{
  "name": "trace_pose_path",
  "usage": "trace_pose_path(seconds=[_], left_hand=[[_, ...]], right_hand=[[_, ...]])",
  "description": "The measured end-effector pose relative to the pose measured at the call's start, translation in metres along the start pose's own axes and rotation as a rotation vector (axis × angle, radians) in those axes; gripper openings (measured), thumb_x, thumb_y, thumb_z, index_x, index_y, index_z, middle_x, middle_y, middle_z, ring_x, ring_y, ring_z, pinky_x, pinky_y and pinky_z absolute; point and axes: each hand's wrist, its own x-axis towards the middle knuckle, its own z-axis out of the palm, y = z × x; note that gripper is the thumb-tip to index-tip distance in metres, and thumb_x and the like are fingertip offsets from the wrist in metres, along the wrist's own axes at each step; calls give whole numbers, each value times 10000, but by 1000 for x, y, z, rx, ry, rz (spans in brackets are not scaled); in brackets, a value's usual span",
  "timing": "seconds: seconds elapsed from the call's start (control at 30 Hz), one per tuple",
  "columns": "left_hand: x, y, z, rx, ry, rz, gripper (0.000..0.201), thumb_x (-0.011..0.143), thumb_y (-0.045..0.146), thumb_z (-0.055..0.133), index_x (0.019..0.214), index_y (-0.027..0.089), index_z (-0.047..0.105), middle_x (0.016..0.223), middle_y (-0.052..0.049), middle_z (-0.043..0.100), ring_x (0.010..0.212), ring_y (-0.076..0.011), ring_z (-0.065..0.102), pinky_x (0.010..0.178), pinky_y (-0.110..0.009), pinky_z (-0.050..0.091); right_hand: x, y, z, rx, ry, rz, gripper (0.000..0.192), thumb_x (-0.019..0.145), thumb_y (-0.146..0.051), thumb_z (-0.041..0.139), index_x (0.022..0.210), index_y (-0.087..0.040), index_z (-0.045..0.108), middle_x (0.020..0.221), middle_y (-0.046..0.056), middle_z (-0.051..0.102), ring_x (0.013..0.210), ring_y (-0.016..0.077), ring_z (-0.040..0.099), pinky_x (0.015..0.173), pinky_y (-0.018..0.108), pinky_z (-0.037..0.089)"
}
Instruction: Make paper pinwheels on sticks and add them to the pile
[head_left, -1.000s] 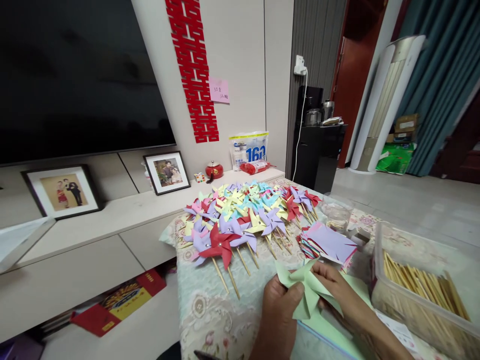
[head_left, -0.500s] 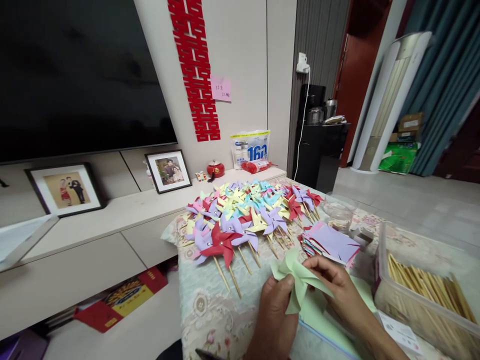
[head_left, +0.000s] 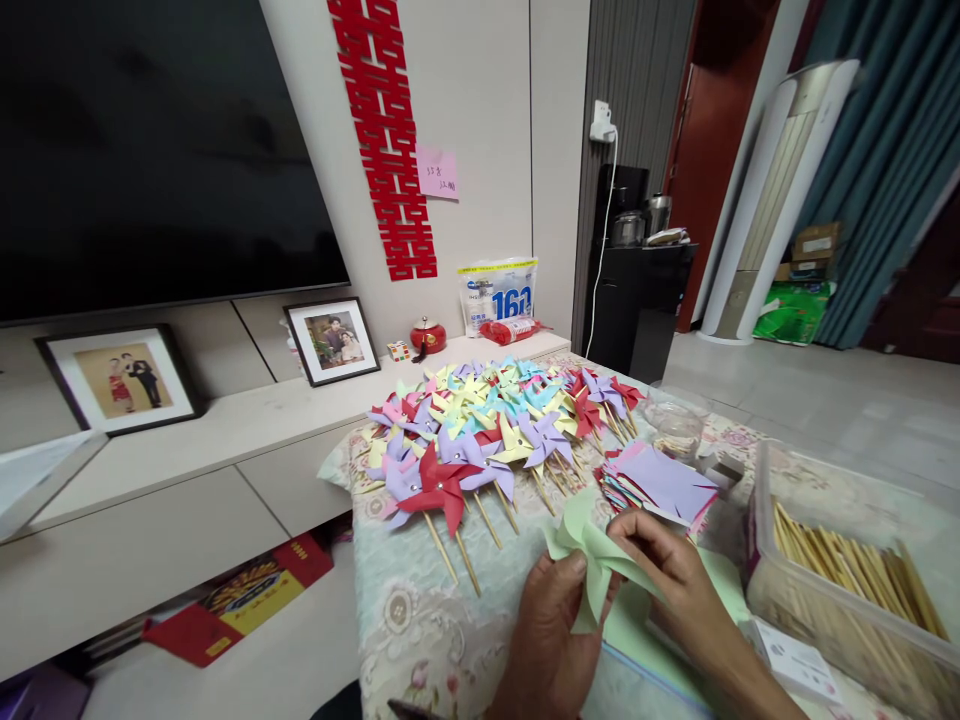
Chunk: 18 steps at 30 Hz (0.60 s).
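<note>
Green paper pinwheel (head_left: 592, 560), creased, pinched by both hands.

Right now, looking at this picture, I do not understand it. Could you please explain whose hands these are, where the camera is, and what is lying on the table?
There is no machine here. A person wears one camera on the head, so the view looks forward and down at that person's own two hands. The left hand and the right hand together hold a pale green folded paper pinwheel. On the floral tablecloth lie many finished coloured paper pinwheels on wooden sticks, a stack of coloured paper squares, and a clear plastic box of wooden sticks.
</note>
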Motion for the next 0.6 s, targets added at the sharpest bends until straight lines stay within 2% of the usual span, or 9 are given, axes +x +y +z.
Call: trace_pose_path(seconds=[0.17, 0.33, 0.47, 0.53, 0.6], left_hand=[[-1, 0, -1, -17, -51, -20, 200, 655, 366, 856, 778, 229, 779, 943, -43, 778, 1018, -230, 675, 1032, -343, 467], [2, -3, -5, 28, 20, 7, 235, 634, 374, 878, 760, 219, 753, 891, -33, 758, 989, -236, 683, 1010, -377, 495], [2, -3, -1, -65, 28, -21, 210, 647, 330, 869, 763, 207, 744, 877, -25, 745, 947, -202, 682, 949, -346, 526], [0, -2, 1, -12, 14, -1, 220, 657, 356, 862, 754, 201, 741, 865, -37, 742, 922, -209, 679, 919, -355, 537], [-3, -2, 1, 157, -12, 87, 257, 679, 431, 843, 758, 206, 744, 854, -56, 740, 901, -236, 680, 889, -381, 547]], right_hand=[[-2, -1, 0, -20, 3, -58, 435, 924, -594, 542, 737, -203, 570, 698, 3, 537, 659, 169, 505, 623, 274, 430], [0, 1, -4, 3, -51, -66, 406, 931, -563, 558, 761, -196, 597, 698, 9, 558, 663, 170, 520, 632, 277, 438], [0, 1, -5, -1, -59, -116, 381, 952, -521, 550, 754, -197, 586, 715, 10, 550, 679, 167, 513, 641, 277, 432], [-1, 2, -5, -4, -54, -121, 385, 956, -527, 542, 756, -199, 572, 727, 9, 534, 683, 165, 500, 634, 276, 422], [-2, 4, -4, 4, -45, -93, 403, 950, -554, 542, 757, -201, 559, 725, 3, 515, 676, 162, 484, 624, 277, 409]])
